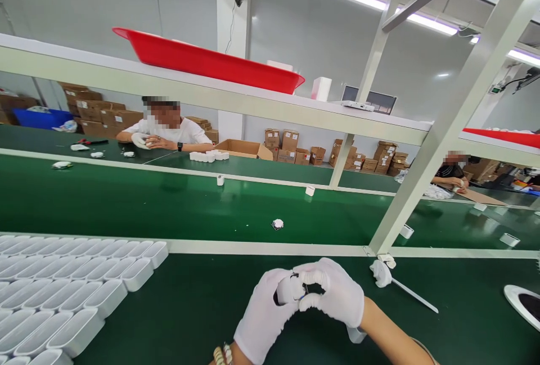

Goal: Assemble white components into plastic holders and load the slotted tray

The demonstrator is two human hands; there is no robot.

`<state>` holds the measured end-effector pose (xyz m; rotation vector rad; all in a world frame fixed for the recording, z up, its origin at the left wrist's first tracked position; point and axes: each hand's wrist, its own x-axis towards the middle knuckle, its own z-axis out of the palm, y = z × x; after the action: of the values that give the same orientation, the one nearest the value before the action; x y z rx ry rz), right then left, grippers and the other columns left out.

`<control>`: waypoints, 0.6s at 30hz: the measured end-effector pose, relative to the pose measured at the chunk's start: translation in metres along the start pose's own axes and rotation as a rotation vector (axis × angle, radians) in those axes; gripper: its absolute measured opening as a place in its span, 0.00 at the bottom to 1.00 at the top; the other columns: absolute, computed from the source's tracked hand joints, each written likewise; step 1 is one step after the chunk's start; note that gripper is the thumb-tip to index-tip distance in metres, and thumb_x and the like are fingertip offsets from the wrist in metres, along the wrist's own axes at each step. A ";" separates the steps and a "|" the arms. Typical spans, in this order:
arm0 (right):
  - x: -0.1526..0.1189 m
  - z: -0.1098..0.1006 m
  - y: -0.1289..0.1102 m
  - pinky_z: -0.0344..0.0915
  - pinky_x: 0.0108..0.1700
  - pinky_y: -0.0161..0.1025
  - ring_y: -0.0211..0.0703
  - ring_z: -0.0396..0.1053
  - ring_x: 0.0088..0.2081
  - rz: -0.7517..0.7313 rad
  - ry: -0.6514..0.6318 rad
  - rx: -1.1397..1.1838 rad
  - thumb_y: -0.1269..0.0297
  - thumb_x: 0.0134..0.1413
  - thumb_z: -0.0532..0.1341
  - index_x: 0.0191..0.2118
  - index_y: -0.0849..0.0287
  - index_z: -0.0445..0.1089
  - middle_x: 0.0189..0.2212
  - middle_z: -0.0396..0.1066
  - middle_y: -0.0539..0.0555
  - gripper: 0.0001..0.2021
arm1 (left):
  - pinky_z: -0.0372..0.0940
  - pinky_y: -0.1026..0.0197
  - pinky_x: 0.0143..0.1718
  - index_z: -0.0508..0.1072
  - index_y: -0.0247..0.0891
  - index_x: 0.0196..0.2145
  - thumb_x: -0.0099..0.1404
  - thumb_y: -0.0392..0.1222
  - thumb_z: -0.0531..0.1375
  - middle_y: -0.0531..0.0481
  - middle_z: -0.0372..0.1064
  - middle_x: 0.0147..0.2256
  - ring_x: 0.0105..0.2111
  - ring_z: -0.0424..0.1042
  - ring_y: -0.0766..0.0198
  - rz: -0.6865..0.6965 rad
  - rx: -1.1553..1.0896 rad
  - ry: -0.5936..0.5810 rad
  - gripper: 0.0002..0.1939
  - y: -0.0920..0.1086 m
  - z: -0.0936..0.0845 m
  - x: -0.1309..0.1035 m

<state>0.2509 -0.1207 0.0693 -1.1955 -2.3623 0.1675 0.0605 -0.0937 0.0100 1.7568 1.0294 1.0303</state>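
Both my hands wear white gloves and meet low in the middle of the view, above the green worktop. My left hand [266,311] is closed around a small white plastic housing [289,289] with dark parts at its edge. Pressed against the right end of that housing are the thumb and fingers of my right hand [337,292], curled in a pinch. Dark bits show between those fingertips, too small to name. Partly hidden beneath my right wrist lies a pale grey-white piece [356,334].
Rows of white plastic shells [84,292] cover the left worktop. A conveyor belt [189,207] carries scattered small white parts. A slanted frame post [422,185] stands at right, near a white stick with crumpled material [382,273]. A red tray [202,61] rests overhead. Co-workers [169,129] sit opposite.
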 end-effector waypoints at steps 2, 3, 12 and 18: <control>-0.002 0.002 0.002 0.69 0.46 0.44 0.50 0.78 0.42 0.028 0.016 -0.090 0.49 0.43 0.75 0.45 0.51 0.79 0.52 0.78 0.55 0.22 | 0.68 0.44 0.53 0.76 0.40 0.45 0.54 0.46 0.63 0.42 0.75 0.46 0.47 0.74 0.48 -0.006 -0.026 0.008 0.20 0.000 0.000 0.000; -0.004 0.002 0.003 0.69 0.47 0.46 0.52 0.77 0.43 0.032 0.001 -0.130 0.50 0.41 0.77 0.49 0.49 0.78 0.56 0.76 0.57 0.26 | 0.68 0.43 0.53 0.75 0.40 0.45 0.53 0.46 0.64 0.42 0.75 0.46 0.47 0.74 0.48 -0.013 -0.036 0.016 0.21 0.000 0.000 0.000; -0.006 0.000 0.000 0.70 0.45 0.46 0.49 0.74 0.40 -0.052 -0.089 -0.274 0.49 0.51 0.72 0.57 0.50 0.74 0.61 0.71 0.57 0.27 | 0.68 0.39 0.54 0.76 0.40 0.45 0.52 0.49 0.64 0.41 0.76 0.45 0.47 0.75 0.46 -0.010 -0.059 0.074 0.22 -0.004 -0.001 -0.001; -0.007 0.002 -0.001 0.68 0.40 0.43 0.43 0.74 0.36 -0.133 -0.076 -0.346 0.50 0.58 0.68 0.48 0.52 0.76 0.60 0.72 0.54 0.16 | 0.68 0.37 0.54 0.77 0.40 0.44 0.51 0.47 0.65 0.42 0.77 0.45 0.46 0.75 0.46 0.010 -0.094 0.092 0.22 -0.008 -0.002 -0.002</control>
<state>0.2525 -0.1265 0.0652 -1.1931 -2.6013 -0.2546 0.0563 -0.0924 0.0031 1.6532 1.0131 1.1557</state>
